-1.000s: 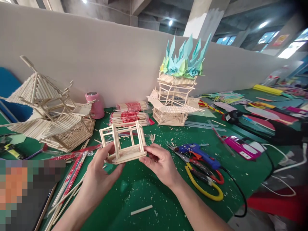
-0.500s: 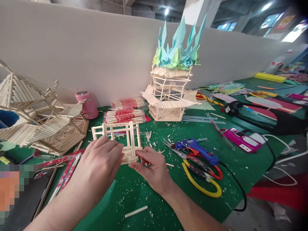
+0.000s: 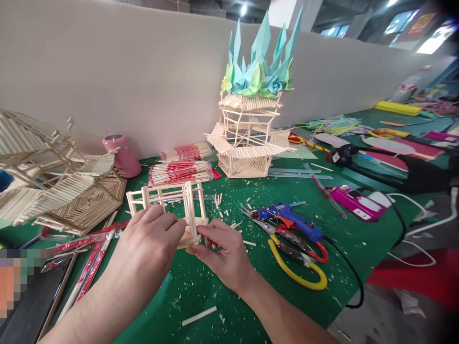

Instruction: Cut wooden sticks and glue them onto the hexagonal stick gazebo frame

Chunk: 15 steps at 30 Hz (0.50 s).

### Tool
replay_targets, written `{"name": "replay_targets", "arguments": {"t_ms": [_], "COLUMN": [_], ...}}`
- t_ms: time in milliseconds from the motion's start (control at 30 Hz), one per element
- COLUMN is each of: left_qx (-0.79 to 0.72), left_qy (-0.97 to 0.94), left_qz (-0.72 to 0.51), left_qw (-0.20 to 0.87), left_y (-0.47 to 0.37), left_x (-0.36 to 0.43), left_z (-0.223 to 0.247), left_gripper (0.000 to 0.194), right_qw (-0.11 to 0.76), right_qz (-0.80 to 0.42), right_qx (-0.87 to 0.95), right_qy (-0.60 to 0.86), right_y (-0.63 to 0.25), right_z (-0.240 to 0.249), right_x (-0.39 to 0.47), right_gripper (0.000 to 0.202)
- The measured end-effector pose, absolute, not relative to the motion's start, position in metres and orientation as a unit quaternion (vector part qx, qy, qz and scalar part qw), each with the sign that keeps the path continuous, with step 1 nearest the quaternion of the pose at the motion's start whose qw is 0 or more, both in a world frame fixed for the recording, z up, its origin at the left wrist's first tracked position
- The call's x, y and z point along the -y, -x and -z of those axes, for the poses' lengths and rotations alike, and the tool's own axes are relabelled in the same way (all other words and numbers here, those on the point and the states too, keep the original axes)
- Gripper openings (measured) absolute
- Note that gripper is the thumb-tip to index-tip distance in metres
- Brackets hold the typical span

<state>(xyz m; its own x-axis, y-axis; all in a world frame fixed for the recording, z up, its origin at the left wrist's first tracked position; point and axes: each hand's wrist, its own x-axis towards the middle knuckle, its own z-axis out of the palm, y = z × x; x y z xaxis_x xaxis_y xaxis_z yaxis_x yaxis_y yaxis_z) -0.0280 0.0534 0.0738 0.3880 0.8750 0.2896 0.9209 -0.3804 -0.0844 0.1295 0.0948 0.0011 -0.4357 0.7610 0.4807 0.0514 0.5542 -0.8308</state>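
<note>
A small open frame of pale wooden sticks [image 3: 191, 210] stands on the green table between my hands, with upright posts and a stick floor. My right hand [image 3: 224, 248] pinches its near right corner, at the foot of a post, between thumb and fingers. My left hand [image 3: 152, 243] is curled against the frame's front left side; its fingertips are hidden behind the hand, so what they grip does not show. One loose stick [image 3: 199, 316] lies on the table in front of me.
A blue glue gun [image 3: 290, 219] and yellow-red scissors [image 3: 304, 277] lie to the right. Behind stand bagged sticks [image 3: 181, 172], a pink bottle [image 3: 124, 157] and a stick tower [image 3: 247, 162] topped with blue paper. A larger stick model [image 3: 82, 196] and a phone [image 3: 39, 296] are left.
The whole view has shifted slightly. Both hands keep nearly the same pose at the stick frame, which appears a little farther left and slightly turned.
</note>
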Motion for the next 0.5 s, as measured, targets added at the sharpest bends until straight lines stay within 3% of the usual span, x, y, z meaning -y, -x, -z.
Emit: {"name": "replay_targets", "arguments": {"t_ms": [500], "left_qx": [0.551], "left_qy": [0.822], "left_qz": [0.087], "left_qw": [0.114], "left_y": [0.0285], "left_x": [-0.0536], "left_z": [-0.072], "left_gripper": [0.026], "right_qw": [0.456], "right_qz": [-0.381], "right_qx": [0.757], "right_qy": [0.272], "right_y": [-0.1281], "right_z": [0.0003], "right_x": [-0.095], "right_gripper": [0.025]}}
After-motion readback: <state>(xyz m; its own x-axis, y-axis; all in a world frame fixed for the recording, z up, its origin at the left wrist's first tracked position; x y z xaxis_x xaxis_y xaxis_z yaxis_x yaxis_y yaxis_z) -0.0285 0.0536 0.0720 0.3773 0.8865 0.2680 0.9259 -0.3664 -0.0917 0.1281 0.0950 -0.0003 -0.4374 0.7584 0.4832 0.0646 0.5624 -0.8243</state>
